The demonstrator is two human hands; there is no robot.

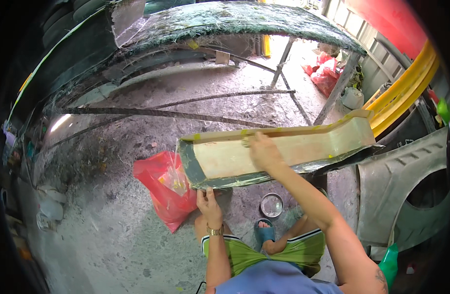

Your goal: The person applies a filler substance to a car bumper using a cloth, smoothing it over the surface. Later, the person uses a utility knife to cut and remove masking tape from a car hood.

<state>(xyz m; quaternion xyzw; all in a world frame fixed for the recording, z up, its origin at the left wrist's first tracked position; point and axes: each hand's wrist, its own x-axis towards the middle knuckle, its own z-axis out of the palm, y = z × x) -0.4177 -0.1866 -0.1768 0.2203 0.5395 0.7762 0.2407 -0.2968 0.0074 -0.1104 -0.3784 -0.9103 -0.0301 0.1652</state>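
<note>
Stretching left to right before the person, the long cream-and-grey trough-shaped panel (308, 151) angles its right end farther off. Left hand (211, 210) sits right at the near edge, fingers pinching it by the left end. Right hand (265, 153) is over the hollow, nearest the far wall; whether those fingers clasp anything, can't tell!
</note>
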